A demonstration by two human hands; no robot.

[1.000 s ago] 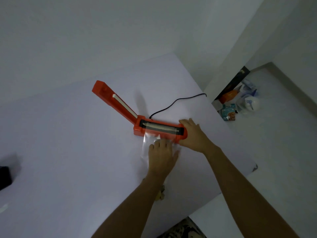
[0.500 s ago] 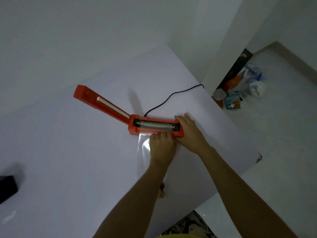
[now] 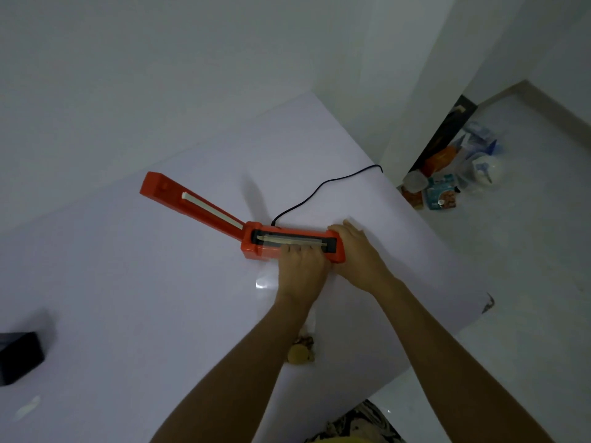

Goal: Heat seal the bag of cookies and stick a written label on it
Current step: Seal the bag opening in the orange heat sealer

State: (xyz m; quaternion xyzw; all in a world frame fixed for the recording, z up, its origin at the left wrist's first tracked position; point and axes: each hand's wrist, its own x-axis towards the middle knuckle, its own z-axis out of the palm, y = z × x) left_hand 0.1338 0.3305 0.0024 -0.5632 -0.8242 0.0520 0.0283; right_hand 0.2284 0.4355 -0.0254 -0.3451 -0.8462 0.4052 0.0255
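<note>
An orange heat sealer point(image 3: 256, 251) lies on the white table point(image 3: 128, 298), its lid arm point(image 3: 192, 203) raised open to the left. A clear bag point(image 3: 267, 279) stretches from the sealer's front toward me, its mouth over the sealing strip. Cookies point(image 3: 300, 353) show in its near end, beside my left forearm. My left hand point(image 3: 300, 270) lies on the bag, fingers curled over its mouth at the sealer's front edge. My right hand point(image 3: 358, 251) rests on the sealer's right end with fingers extended.
A black power cable point(image 3: 319, 193) runs from the sealer off the table's far right edge. A black object point(image 3: 17, 356) sits at the left edge, with a small white strip point(image 3: 28, 407) near it. Packets and containers point(image 3: 447, 183) clutter the floor on the right.
My left hand slid forward over the bag, from flat on it to fingers curled at the sealer's front edge. The bag's mouth moved onto the sealing strip. My right hand stayed at the sealer's end.
</note>
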